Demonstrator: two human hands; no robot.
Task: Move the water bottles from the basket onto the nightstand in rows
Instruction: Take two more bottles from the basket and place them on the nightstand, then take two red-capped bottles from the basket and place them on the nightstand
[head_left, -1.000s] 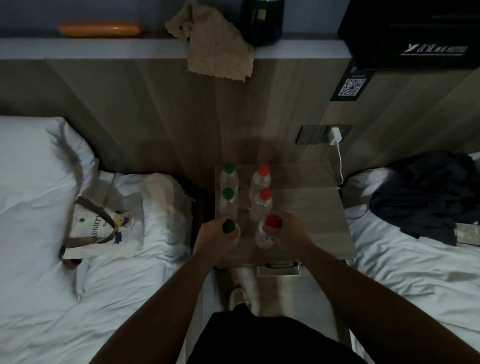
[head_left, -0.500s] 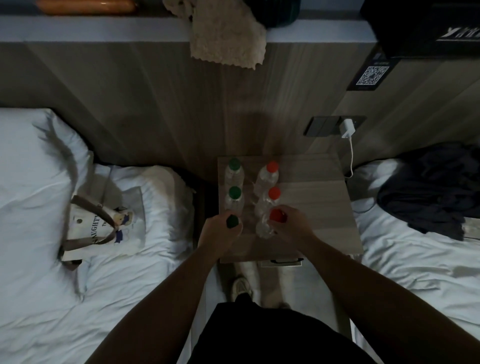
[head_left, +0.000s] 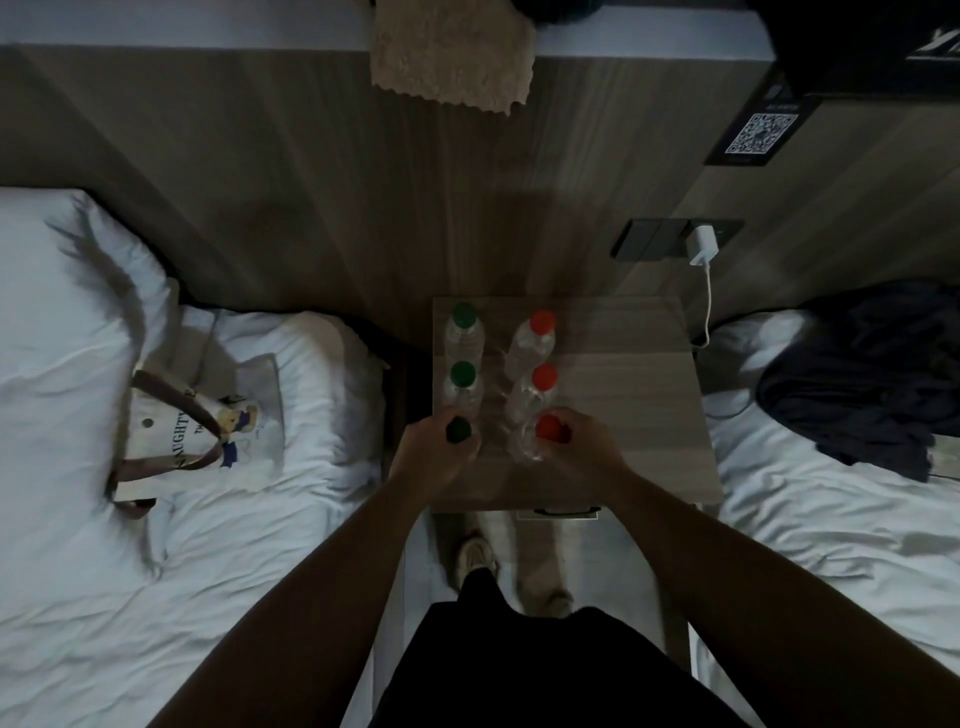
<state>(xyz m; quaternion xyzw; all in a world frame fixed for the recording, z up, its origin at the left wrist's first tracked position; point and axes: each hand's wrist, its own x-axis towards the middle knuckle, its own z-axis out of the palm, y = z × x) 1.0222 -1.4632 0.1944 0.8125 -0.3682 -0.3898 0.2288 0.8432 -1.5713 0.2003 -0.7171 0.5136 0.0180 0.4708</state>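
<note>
Bottles (head_left: 464, 332) crowd the left side of the nightstand (head_left: 634, 415).

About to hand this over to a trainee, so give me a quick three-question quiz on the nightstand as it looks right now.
1. True or false: the left hand grips a bottle with a red cap.
2. How many bottles are on the nightstand, gripped ones included?
3. The white charger is: A) on a bed, B) plugged into the wall socket, C) on the nightstand.

Key: 1 false, its grip is on the nearest green-capped bottle; the right hand holds the nearest red-capped bottle. 2 six. 3 B.
</note>
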